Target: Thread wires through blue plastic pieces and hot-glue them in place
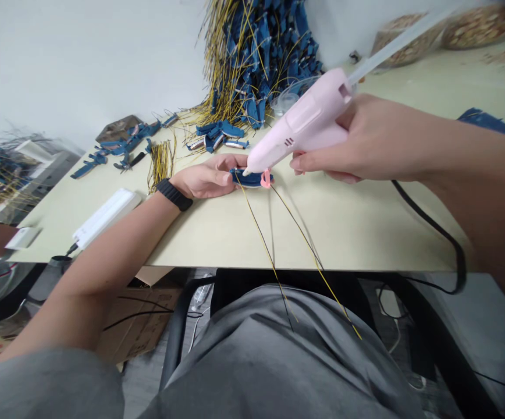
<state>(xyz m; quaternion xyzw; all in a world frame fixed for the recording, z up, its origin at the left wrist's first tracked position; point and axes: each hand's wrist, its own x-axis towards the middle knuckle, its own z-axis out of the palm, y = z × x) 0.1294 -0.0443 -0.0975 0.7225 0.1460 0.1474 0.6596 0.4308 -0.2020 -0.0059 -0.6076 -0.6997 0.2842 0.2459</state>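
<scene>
My right hand (357,139) is wrapped round the handle of a pale pink hot glue gun (300,125), with a long clear glue stick (401,43) standing out of its back end. The gun's nozzle tip is right at a small dark-blue curved part (252,178); whether they touch I cannot tell. That part sits in the fingers of my left hand (213,176), thumb on its near end. From it two thin yellow-and-black wires (298,224) hang over the table's front edge. A pink stand piece (266,178) shows by the nozzle, in front of the blue part.
A large heap of blue parts with yellow wires (256,64) stands at the back. Smaller blue parts (220,135), black-handled pliers (130,162) and a white power strip (106,215) lie on the table (217,238). The gun's black cord (436,224) loops down at right.
</scene>
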